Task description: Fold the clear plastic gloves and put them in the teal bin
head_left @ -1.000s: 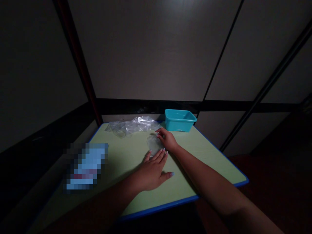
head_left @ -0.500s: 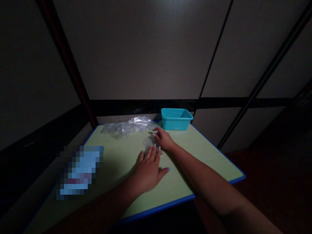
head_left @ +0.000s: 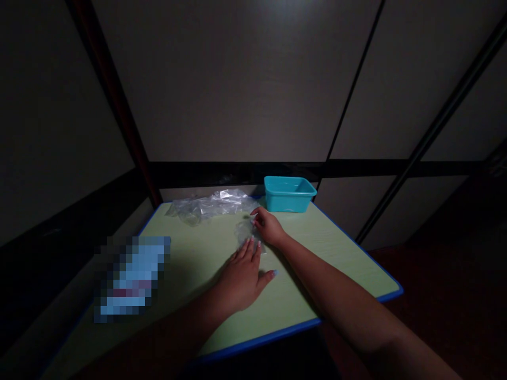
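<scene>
A small clear plastic bag (head_left: 244, 231) lies on the pale green tabletop, its see-through outline hard to make out. My left hand (head_left: 242, 277) rests palm down over its near part, fingers stretched out and thumb spread to the right. At the bag's upper right edge, my right hand (head_left: 269, 227) is turned inward with its fingers curled. The thumb and fingers look pinched on the film there, with the index finger held a little apart. The exact grip is partly hidden by the hand.
Crumpled clear plastic sheeting (head_left: 214, 205) lies along the back of the table (head_left: 293, 295). A turquoise plastic basket (head_left: 289, 202) stands at the back right corner. A blurred-out blue packet (head_left: 134, 274) is at the left. Wardrobe panels (head_left: 237, 84) rise behind the blue table edge.
My right hand's fingers have curled in slightly at the bag's edge. My left hand stays flat, its fingers a little closer together. The view has shifted slightly.
</scene>
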`<action>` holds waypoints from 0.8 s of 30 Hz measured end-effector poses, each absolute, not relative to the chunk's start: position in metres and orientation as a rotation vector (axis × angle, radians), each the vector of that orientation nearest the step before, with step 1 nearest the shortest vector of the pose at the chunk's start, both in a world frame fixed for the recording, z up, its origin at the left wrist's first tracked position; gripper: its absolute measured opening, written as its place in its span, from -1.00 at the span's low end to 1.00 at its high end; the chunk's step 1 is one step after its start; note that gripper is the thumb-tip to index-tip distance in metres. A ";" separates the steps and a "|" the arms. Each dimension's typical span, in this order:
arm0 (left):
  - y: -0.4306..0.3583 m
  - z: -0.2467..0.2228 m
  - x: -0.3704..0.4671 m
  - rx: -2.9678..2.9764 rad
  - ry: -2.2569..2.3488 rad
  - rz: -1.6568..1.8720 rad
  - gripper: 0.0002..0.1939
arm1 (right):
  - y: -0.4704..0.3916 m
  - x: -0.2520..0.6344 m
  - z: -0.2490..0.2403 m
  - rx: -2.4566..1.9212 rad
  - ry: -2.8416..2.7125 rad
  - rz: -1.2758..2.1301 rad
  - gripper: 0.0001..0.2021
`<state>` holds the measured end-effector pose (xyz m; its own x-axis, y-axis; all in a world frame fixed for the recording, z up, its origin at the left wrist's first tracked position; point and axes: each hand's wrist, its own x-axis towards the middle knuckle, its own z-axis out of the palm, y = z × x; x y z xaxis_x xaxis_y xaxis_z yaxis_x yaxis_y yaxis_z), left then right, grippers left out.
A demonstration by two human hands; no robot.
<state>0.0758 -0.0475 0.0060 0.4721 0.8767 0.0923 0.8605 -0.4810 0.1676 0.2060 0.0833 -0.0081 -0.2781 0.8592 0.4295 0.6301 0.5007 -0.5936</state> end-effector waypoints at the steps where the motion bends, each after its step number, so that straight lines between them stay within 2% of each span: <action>1: -0.047 0.006 0.076 2.612 1.549 0.264 -0.23 | 0.084 0.206 -0.009 -1.236 -2.030 0.392 -0.77; 13: -0.054 0.004 0.077 2.600 1.643 0.183 -0.17 | 0.078 0.202 -0.003 -1.547 -2.177 0.156 -0.79; 24: -0.056 0.004 0.078 2.619 1.733 0.133 -0.16 | 0.085 0.203 -0.008 -1.483 -2.067 0.244 -0.81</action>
